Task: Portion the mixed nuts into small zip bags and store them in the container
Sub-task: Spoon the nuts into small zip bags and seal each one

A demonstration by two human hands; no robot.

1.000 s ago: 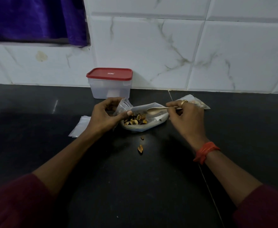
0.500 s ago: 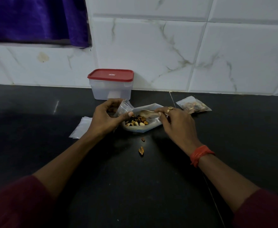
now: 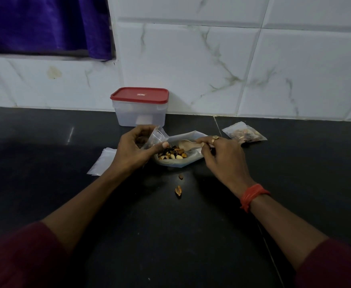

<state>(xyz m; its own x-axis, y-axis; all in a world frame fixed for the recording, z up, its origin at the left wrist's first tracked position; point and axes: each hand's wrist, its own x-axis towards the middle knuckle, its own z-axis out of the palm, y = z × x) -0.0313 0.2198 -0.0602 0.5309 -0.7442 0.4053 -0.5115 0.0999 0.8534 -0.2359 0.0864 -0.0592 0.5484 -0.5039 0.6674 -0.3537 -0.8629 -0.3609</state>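
Nuts mixed brown/tan/dark in clear bag, zip bag & spoon gripped

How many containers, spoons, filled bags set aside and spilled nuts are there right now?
container: 1
spoon: 1
filled bag: 1
spilled nuts: 2
Total: 5

Dim, bluish light; dark countertop; bowed wide-angle edges.

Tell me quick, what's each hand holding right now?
Left hand: closed, pinching a small zip bag.
Right hand: closed, pinching a spoon by the mixed nuts.
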